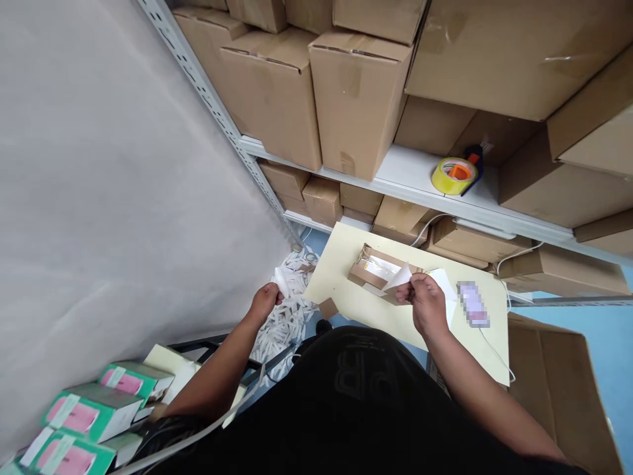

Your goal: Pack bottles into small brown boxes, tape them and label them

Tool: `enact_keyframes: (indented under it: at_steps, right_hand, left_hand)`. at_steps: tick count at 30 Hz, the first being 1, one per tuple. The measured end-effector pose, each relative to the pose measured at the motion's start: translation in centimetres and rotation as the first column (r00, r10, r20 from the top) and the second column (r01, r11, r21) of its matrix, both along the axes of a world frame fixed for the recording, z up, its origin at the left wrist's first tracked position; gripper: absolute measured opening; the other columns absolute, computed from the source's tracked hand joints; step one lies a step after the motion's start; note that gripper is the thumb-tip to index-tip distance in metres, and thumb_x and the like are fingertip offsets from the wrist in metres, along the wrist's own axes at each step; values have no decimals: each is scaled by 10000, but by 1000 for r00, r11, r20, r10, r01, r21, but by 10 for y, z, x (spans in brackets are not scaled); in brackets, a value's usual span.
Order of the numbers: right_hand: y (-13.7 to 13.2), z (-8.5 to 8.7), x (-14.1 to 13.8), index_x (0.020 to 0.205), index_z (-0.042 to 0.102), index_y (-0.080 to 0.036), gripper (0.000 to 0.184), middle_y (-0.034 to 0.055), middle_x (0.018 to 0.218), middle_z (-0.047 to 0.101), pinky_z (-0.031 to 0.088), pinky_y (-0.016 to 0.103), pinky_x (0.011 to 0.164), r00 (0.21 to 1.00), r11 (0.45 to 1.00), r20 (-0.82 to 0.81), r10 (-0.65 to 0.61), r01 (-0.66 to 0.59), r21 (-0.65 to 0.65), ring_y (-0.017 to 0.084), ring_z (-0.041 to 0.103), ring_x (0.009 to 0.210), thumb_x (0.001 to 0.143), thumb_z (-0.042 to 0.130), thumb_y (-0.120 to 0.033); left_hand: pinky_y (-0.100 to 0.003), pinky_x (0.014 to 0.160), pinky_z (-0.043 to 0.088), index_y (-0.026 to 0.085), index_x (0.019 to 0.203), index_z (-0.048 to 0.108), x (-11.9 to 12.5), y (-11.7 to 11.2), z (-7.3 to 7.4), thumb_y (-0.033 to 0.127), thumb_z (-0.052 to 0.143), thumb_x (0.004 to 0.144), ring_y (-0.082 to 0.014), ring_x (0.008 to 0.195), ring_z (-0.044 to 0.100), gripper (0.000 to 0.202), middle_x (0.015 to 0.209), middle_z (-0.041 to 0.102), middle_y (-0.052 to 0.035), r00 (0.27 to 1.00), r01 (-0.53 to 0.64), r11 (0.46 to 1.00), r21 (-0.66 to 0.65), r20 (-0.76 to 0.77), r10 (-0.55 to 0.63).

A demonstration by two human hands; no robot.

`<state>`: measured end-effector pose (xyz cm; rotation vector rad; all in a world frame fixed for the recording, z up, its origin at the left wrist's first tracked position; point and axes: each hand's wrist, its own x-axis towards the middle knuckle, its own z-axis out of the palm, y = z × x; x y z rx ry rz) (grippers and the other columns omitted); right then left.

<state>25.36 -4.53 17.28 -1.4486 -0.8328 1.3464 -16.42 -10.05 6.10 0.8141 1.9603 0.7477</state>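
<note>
The left hand [266,303] pinches a small white scrap [281,280], left of the middle of the frame. The right hand [424,300], right of the middle, pinches a white sheet [397,278] between its thumb and fingers. The sheet sticks out over the end of a small open box [357,273]; I cannot tell if they touch. Something shiny and white is in the box.

Some white paper [448,285] lies just beside the right hand. A blurred-out phone [473,305] is further right, with a white wire by it. All these rest on a pale yellow table [329,272].

Lots of paper strips [291,323] lie on the floor under the left hand. Yellow tape [451,185] sits on a shelf [405,168] at the upper right, with brown boxes [353,99] around it. Green and pink boxes [79,414] fill the lower left.
</note>
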Motion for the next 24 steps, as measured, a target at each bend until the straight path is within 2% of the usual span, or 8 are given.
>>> enact_keyframes:
  at_steps: [5, 9, 11, 13, 15, 19, 21, 24]
  right_hand:
    - [-4, 3, -7, 860, 599, -238, 287, 41, 741, 746, 554, 345, 586, 1000, 1000, -10, -2, 3, 16, 222, 713, 638, 832, 715, -500]
    - [-10, 3, -10, 843, 611, -235, 288, 45, 759, 751, 580, 359, 628, 999, 1000, -32, 18, -17, 23, 225, 728, 664, 813, 741, -490]
    - [-13, 3, -11, 830, 626, -230, 294, 45, 756, 748, 592, 374, 666, 998, 999, -48, 42, -40, 24, 228, 733, 678, 800, 765, -487]
    - [-17, 5, -10, 809, 645, -224, 300, 39, 733, 738, 599, 393, 721, 995, 995, -30, 92, -91, 33, 234, 740, 699, 797, 778, -492]
    - [-20, 8, -9, 789, 662, -220, 303, 32, 721, 728, 598, 400, 766, 987, 985, 11, 161, -161, 53, 238, 750, 733, 803, 778, -500]
    - [-25, 17, -3, 780, 696, -214, 276, 23, 782, 729, 587, 381, 770, 951, 944, 45, 305, -308, 116, 215, 742, 737, 816, 773, -476]
    - [-26, 19, 3, 778, 709, -212, 236, 23, 809, 729, 579, 376, 778, 937, 926, 35, 348, -350, 145, 203, 728, 740, 823, 772, -435]
    - [-28, 13, 11, 854, 732, -215, 187, 30, 850, 731, 569, 383, 790, 947, 940, -40, 320, -312, 138, 202, 708, 765, 804, 770, -391]
  left_hand:
    - [-269, 666, 541, 199, 750, 550, -35, -3, -23, 345, 477, 776, -183, 712, 660, 165, 731, 688, -43, 992, -101, 989, -108, -85, 92]
    - [-289, 660, 516, 203, 780, 557, -49, 9, -21, 295, 563, 737, -231, 780, 691, 102, 714, 685, -60, 983, -114, 983, -142, -157, 91]
    - [-297, 674, 507, 206, 788, 583, -41, 21, -13, 318, 605, 742, -260, 868, 699, 123, 763, 709, -77, 979, -91, 987, -129, -194, 65]
    - [-290, 689, 508, 204, 822, 630, -15, 36, 2, 401, 632, 773, -257, 904, 697, 203, 829, 736, -81, 989, -8, 996, -93, -150, -6]
    - [-290, 673, 516, 177, 908, 666, 25, 49, 25, 553, 622, 816, -237, 832, 701, 390, 861, 746, -88, 977, 179, 984, -19, 121, -175]
    - [-285, 590, 491, 139, 951, 693, 112, 69, 76, 712, 608, 810, -211, 688, 693, 597, 800, 736, -103, 664, 503, 863, 43, 620, -418]
    - [-258, 544, 449, 143, 884, 695, 141, 75, 94, 675, 684, 772, -163, 590, 633, 544, 720, 697, -63, 605, 532, 837, 131, 633, -483]
    - [-229, 519, 409, 164, 789, 677, 163, 80, 105, 576, 759, 737, -114, 547, 556, 423, 665, 631, -3, 681, 462, 851, 250, 515, -521]
